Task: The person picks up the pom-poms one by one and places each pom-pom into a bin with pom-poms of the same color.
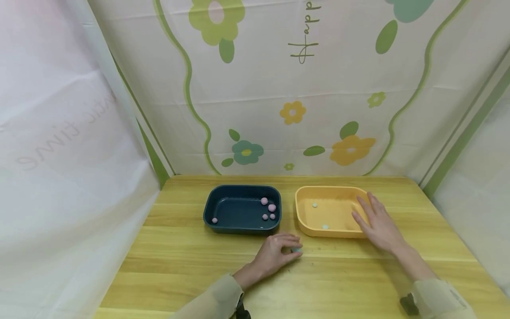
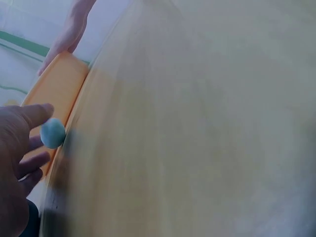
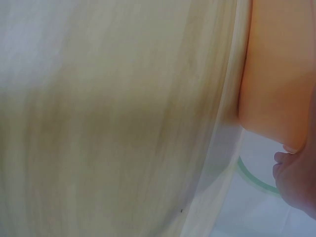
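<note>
In the head view my left hand [image 1: 275,254] is low over the table in front of the gap between two trays. Its thumb and fingers pinch a small light blue ball [image 2: 53,133]; the left wrist view shows it clearly. My right hand [image 1: 380,228] lies at the right end of the yellow tray [image 1: 330,234], fingers spread and fairly straight over the rim. Two pale green balls [image 1: 314,205] lie in that tray. Left of it, the dark blue tray [image 1: 239,230] holds several pink balls [image 1: 272,208], most of them at its right end.
Both trays stand side by side towards the back of the wooden table [image 1: 167,261]. A white curtain [image 1: 255,88] with printed flowers hangs behind the table's back edge, and more white cloth [image 1: 71,177] closes off the sides.
</note>
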`<state>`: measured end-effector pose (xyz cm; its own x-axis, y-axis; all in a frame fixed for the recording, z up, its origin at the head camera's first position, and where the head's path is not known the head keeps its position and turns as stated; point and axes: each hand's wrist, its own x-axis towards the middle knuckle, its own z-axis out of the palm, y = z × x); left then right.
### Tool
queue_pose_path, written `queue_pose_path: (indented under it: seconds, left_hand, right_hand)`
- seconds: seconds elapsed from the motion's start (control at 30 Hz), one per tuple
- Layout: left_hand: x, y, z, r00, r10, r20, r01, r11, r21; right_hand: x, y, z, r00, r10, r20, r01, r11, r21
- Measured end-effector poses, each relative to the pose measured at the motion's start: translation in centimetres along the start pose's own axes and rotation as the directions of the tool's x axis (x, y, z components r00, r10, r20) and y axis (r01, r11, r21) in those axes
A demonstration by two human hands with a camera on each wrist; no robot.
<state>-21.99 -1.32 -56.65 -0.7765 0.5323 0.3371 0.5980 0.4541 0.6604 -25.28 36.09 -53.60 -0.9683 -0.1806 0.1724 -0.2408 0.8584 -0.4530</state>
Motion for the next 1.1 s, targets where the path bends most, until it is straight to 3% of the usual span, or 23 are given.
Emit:
queue_pose_path:
  seconds: [0.3, 0.8, 1.1]
  left_hand:
    - [-0.04, -0.18, 0.25, 0.999, -0.025, 0.022, 0.024, 0.999, 0.039]
    - [-0.36, -0.14, 0.01, 0.998, -0.059, 0.003, 0.059, 0.998, 0.006]
    - [-0.53, 0.36, -0.28, 1.0, -0.021, 0.01, 0.02, 1.0, 0.024]
  right_hand:
    - [0.01, -0.03, -0.03, 1.0, 0.003, 0.006, -0.003, 1.0, 0.0]
    - [0.09, 0.21, 0.1, 1.0, 0.013, 0.01, -0.013, 1.0, -0.005]
    - [0.15, 0.27, 0.07, 0.999, 0.024, 0.022, -0.024, 1.0, -0.007]
